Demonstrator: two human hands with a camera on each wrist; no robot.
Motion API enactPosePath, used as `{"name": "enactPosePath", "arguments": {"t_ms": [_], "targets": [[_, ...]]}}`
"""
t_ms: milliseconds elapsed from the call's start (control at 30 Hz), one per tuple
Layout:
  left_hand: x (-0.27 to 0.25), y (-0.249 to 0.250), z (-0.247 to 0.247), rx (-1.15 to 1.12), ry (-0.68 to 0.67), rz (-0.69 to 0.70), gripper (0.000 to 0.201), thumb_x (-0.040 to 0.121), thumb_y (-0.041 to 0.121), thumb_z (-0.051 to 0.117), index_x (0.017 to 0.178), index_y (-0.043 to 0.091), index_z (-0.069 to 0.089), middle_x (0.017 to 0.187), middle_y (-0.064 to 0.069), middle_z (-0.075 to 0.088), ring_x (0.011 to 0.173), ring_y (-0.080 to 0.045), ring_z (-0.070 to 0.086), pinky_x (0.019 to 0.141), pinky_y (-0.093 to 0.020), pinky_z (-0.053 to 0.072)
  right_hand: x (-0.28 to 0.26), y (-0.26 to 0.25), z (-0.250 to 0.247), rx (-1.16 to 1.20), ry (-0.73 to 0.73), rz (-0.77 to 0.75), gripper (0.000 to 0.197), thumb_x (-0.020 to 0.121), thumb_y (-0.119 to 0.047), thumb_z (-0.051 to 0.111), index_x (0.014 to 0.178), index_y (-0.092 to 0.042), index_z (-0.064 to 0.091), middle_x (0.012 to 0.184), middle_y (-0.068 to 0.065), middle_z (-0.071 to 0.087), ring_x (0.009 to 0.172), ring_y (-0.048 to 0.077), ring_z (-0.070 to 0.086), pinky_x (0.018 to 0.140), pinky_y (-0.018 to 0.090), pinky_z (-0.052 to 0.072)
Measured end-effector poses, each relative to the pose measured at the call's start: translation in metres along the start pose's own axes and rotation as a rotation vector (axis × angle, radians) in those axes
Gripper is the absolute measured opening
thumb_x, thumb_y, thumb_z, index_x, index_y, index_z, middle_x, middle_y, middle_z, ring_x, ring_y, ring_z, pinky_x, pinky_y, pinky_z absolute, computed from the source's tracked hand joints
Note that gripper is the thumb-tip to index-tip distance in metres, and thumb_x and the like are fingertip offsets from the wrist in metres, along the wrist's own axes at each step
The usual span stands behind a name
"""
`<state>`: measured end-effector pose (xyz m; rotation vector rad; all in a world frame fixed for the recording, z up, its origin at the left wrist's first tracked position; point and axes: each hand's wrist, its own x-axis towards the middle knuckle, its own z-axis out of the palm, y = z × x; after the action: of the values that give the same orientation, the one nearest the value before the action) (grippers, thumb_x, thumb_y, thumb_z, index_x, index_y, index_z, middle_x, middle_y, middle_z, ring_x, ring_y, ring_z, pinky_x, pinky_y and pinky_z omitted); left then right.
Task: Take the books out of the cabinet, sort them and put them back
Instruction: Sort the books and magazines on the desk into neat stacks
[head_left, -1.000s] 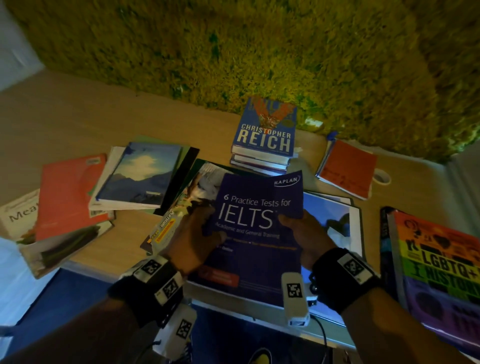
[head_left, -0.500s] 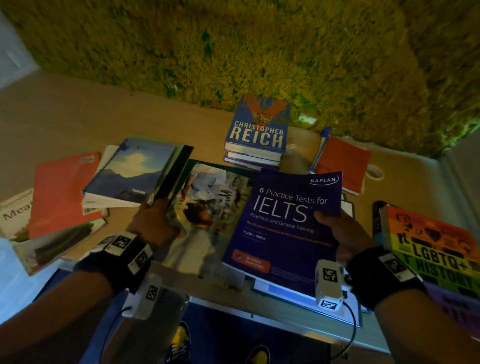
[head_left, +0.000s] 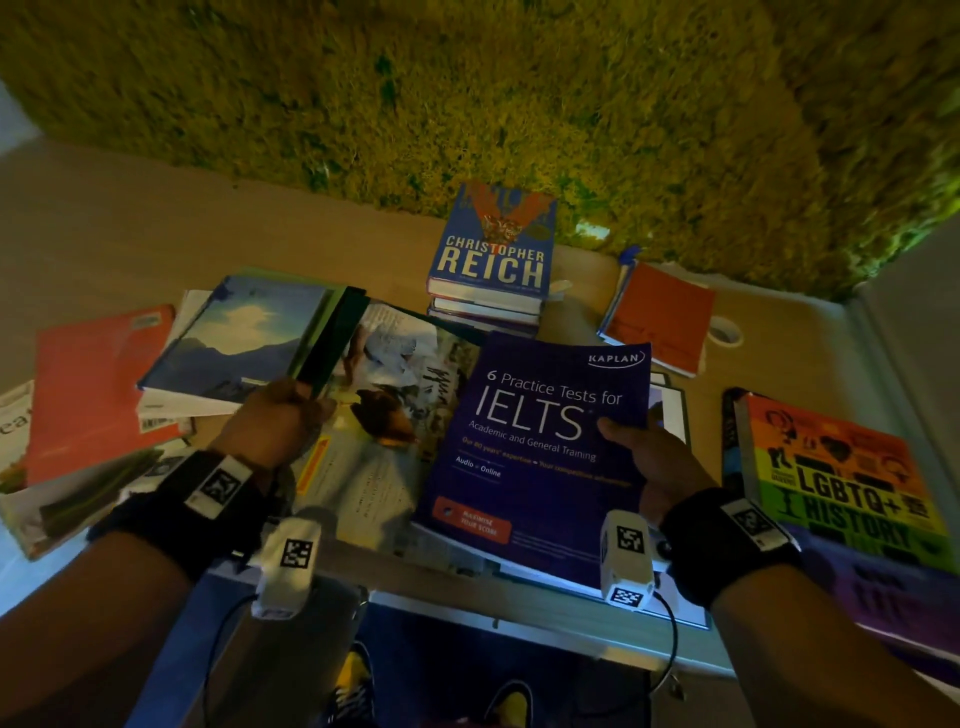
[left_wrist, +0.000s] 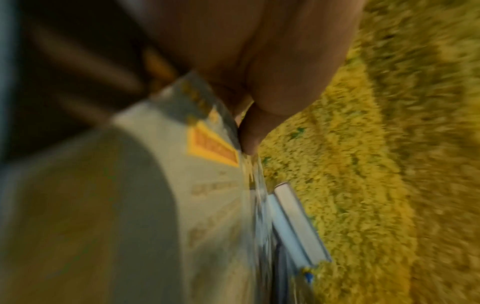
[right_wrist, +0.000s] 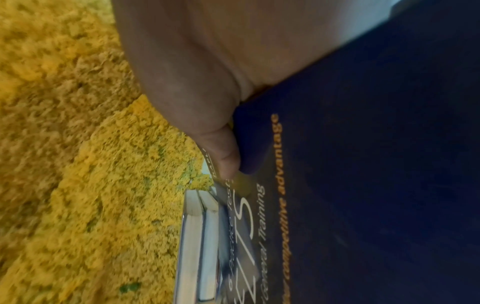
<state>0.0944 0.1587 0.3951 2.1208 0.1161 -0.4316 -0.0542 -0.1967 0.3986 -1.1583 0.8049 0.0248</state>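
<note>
The IELTS book (head_left: 540, 457), dark blue and marked "KAPLAN", "6 Practice Tests for IELTS", "Academic and General Training", "Audio + Online", lies tilted near the front edge of the tabletop (head_left: 130, 218), its right side pinched in the grip of the right hand (head_left: 660, 462), thumb on the cover. The right wrist view adds the orange line ending "competitive advantage" and shows the thumb (right_wrist: 223, 156) pressed on the cover near its edge. Beside it to the left lies a photo book (head_left: 384, 415), its left side clasped by the left hand (head_left: 275, 421); the blurred left wrist view shows the thumb (left_wrist: 249, 139) on that cover next to an orange-and-yellow label whose words I cannot read. Behind them stands a stack topped by a blue "CHRISTOPHER REICH" book (head_left: 493, 249). To the left are a mountain-cover book (head_left: 234, 338) on a pile and a red book (head_left: 98, 384); to the right, an orange book (head_left: 660, 317), a roll of tape (head_left: 724, 332) and a rainbow "LGBTQ+ HISTORY" book (head_left: 841, 478). A shaggy yellow-green surface (head_left: 467, 93) fills the back.
</note>
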Motion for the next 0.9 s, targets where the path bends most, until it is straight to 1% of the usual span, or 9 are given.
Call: {"name": "enactPosePath", "arguments": {"t_ms": [167, 300, 500, 567, 600, 633, 667, 767, 900], "targets": [[0.010, 0.018, -0.045, -0.052, 0.083, 0.129, 0.031, 0.090, 0.001, 0.062, 0.080, 0.028, 0.052, 0.073, 0.004, 0.058, 0.063, -0.009, 0.061, 0.070, -0.031, 0.053, -0.001, 0.005, -0.007, 0.045, 0.002, 0.018, 0.034, 0.096, -0.014, 0.067, 0.128, -0.025, 0.065, 0.114, 0.015, 0.076, 0.094, 0.035, 0.075, 0.068, 0.051, 0.064], [0.031, 0.019, -0.091, 0.024, 0.114, 0.204, 0.020, 0.090, 0.005, 0.065, 0.103, 0.020, 0.062, 0.065, 0.031, 0.065, 0.055, 0.015, 0.060, 0.044, -0.005, 0.045, -0.002, 0.008, -0.006, 0.045, -0.006, -0.004, 0.021, 0.097, -0.012, 0.066, 0.111, -0.026, 0.068, 0.090, 0.007, 0.080, 0.072, 0.027, 0.078, 0.055, 0.044, 0.063], [0.049, 0.002, -0.150, -0.149, 0.191, 0.136, 0.032, 0.080, 0.027, 0.080, 0.108, 0.041, 0.071, 0.071, -0.004, 0.072, 0.051, -0.028, 0.062, 0.043, -0.034, 0.053, -0.005, 0.010, 0.010, 0.049, -0.062, -0.028, 0.025, 0.098, -0.011, 0.063, 0.122, -0.015, 0.068, 0.092, 0.009, 0.080, 0.075, 0.026, 0.077, 0.057, 0.043, 0.064], [0.083, -0.037, -0.181, -0.191, 0.237, 0.120, 0.082, 0.067, 0.039, 0.088, 0.141, 0.037, 0.051, 0.089, -0.013, 0.070, 0.025, -0.038, 0.020, 0.022, -0.031, 0.034, -0.005, 0.008, 0.023, 0.048, -0.088, -0.030, 0.025, 0.099, -0.010, 0.061, 0.123, -0.014, 0.067, 0.090, 0.009, 0.080, 0.073, 0.025, 0.078, 0.054, 0.040, 0.062], [0.091, -0.044, -0.189, -0.231, 0.239, 0.087, 0.093, 0.060, 0.042, 0.091, 0.142, 0.038, 0.048, 0.096, -0.018, 0.065, 0.115, -0.065, 0.003, 0.036, 0.006, 0.013, -0.005, 0.007, 0.031, 0.049, -0.100, -0.028, 0.023, 0.099, -0.009, 0.061, 0.120, -0.016, 0.067, 0.089, 0.008, 0.081, 0.072, 0.025, 0.078, 0.053, 0.040, 0.062], [0.082, -0.036, -0.192, -0.231, 0.189, 0.029, 0.075, 0.061, 0.042, 0.090, 0.129, 0.045, 0.059, 0.097, -0.018, 0.064, 0.084, -0.047, 0.056, 0.046, -0.024, 0.052, -0.003, 0.006, 0.039, 0.046, -0.109, -0.020, 0.023, 0.099, -0.010, 0.061, 0.119, -0.019, 0.067, 0.092, 0.009, 0.080, 0.074, 0.026, 0.078, 0.055, 0.041, 0.062], [0.064, -0.017, -0.187, -0.186, 0.203, -0.004, 0.047, 0.069, 0.036, 0.086, 0.111, 0.044, 0.068, 0.094, -0.018, 0.065, 0.087, -0.041, 0.062, 0.091, -0.057, 0.046, -0.001, 0.004, 0.049, 0.043, -0.131, -0.011, 0.026, 0.098, -0.011, 0.062, 0.122, -0.020, 0.066, 0.098, 0.011, 0.080, 0.078, 0.028, 0.078, 0.058, 0.044, 0.062], [0.034, 0.004, -0.181, -0.085, 0.189, 0.024, 0.025, 0.085, 0.022, 0.074, 0.109, 0.021, 0.068, 0.086, -0.021, 0.064, 0.064, -0.027, 0.062, 0.066, -0.030, 0.052, 0.005, 0.004, 0.080, 0.033, -0.168, 0.009, 0.029, 0.097, -0.011, 0.063, 0.124, -0.021, 0.066, 0.103, 0.013, 0.079, 0.080, 0.031, 0.077, 0.061, 0.047, 0.062], [0.042, -0.010, -0.182, -0.026, 0.193, 0.019, 0.022, 0.092, 0.018, 0.066, 0.114, 0.013, 0.067, 0.086, -0.021, 0.066, 0.064, -0.026, 0.063, 0.062, -0.034, 0.051, 0.013, 0.008, 0.117, 0.025, -0.196, 0.031, 0.026, 0.097, -0.011, 0.064, 0.121, -0.019, 0.068, 0.095, 0.014, 0.079, 0.073, 0.031, 0.077, 0.057, 0.048, 0.062]]}}
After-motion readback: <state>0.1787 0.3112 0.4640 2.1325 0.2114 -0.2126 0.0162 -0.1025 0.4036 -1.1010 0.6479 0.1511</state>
